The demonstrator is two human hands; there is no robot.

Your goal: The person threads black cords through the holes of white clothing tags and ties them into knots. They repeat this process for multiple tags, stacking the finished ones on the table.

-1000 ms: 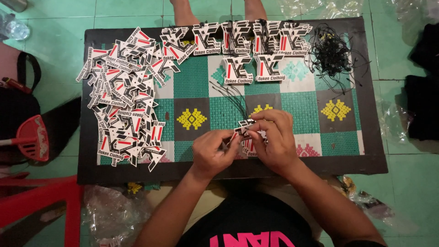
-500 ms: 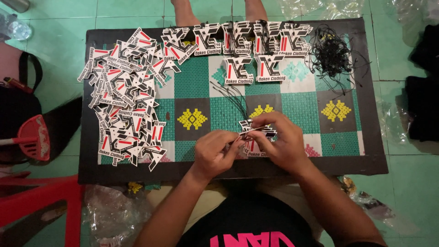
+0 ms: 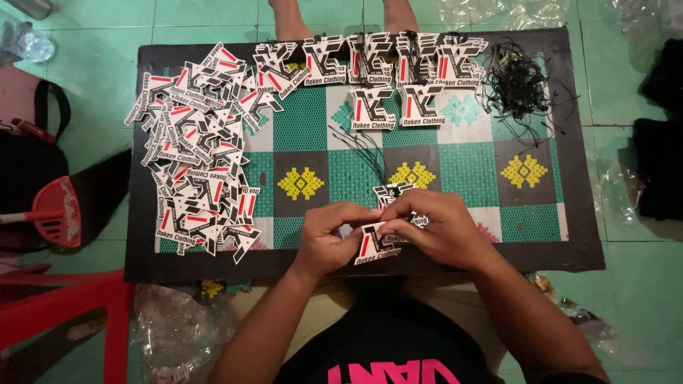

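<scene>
both hands now lower, pinching a die-cut tag

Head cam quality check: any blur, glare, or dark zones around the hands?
Head view: left hand, right hand and the cut-out tag between them are sharp; lighting even, soft shadows only; mild glare on clear plastic wrap at right; black bundles lose detail.

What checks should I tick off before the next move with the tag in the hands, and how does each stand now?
1. Left hand on the held tag: ok.
2. Right hand on the same tag: ok.
3. Loose strings lie just beyond the hands: ok.
4. String threaded through the tag: cannot tell, fingers cover it.
5. Pile of tags lies wholly on the table: ok.
</scene>
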